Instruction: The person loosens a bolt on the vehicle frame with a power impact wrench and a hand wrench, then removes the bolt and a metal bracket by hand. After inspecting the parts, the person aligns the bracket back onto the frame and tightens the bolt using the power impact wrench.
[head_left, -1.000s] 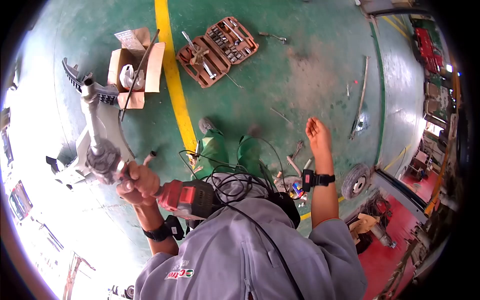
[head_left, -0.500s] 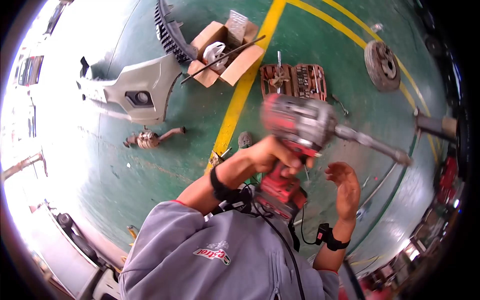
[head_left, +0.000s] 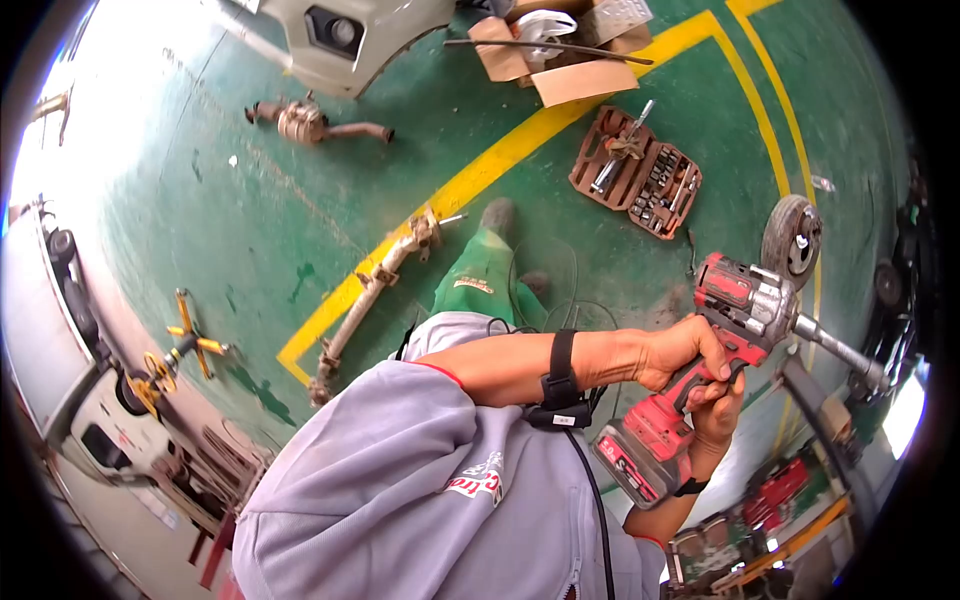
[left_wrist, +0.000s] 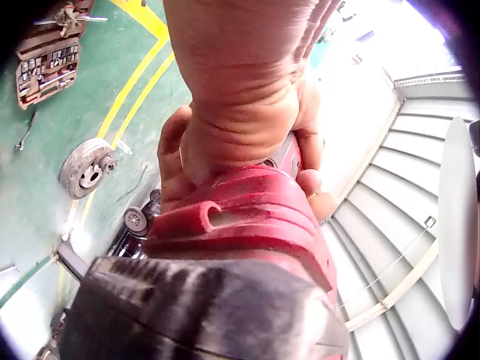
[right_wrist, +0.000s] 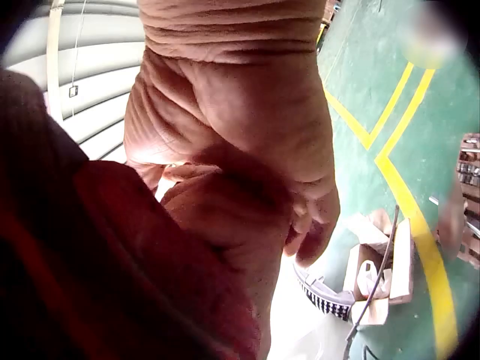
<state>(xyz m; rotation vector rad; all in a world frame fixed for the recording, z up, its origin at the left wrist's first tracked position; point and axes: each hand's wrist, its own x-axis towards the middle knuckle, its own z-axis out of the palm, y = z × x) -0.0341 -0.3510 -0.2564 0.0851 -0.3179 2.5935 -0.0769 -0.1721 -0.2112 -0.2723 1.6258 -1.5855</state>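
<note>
A red and black cordless impact wrench [head_left: 735, 300], with a long metal socket extension [head_left: 845, 355] on its nose, is held up to the right of my body. My left hand [head_left: 690, 355] reaches across my chest and grips its handle. Beneath it my right hand [head_left: 715, 410] holds the same handle, fingers curled against it. The battery [head_left: 640, 465] hangs toward my chest. In the left wrist view the tool's red base [left_wrist: 240, 225] lies below my left hand [left_wrist: 240, 112]. My right hand [right_wrist: 232, 112] partly hides the tool in the right wrist view.
On the green floor lie an open socket set case [head_left: 635, 175], a cardboard box [head_left: 585, 82], a wheel [head_left: 792, 240], a bumper [head_left: 375, 40], a rusty exhaust part [head_left: 305, 122] and a long metal beam [head_left: 365, 300]. A yellow stand [head_left: 185, 340] is at left; a dark cable [head_left: 595, 500] crosses my chest.
My left hand has carried the impact wrench from the left across to the right. My right hand, earlier free and apart, now holds the handle too. My view has turned.
</note>
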